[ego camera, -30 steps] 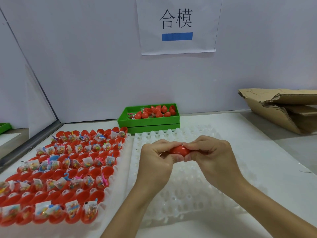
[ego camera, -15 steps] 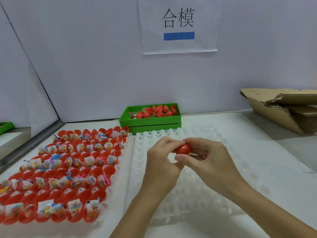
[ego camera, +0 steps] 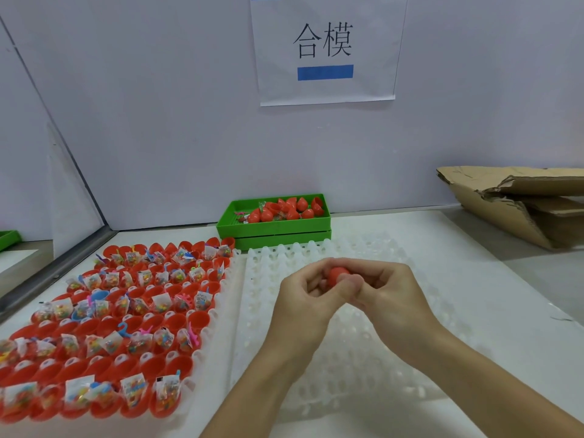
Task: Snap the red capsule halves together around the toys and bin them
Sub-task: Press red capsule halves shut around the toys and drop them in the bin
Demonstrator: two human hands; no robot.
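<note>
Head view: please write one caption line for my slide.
Both hands, left hand and right hand, press a red capsule together above the white tray.

Open white tray (ego camera: pixel 410 311) lies under the hands; the path back to the green bin (ego camera: pixel 275 227) looks free (filled red tray (ego camera: pixel 202 368) crowds the left, torn cardboard (ego camera: pixel 512 203) the right).

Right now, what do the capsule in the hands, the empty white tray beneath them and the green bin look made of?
Red capsule: smooth, opaque, likely hard plastic, faint sheen. White tray: translucent, milky, probably thin moulded plastic, with rows of formed cups. Green bin: opaque, matte, seemingly rigid plastic, straight walls, stacked on a second one. Both hands, left hand and right hand, grip the capsule.
</note>
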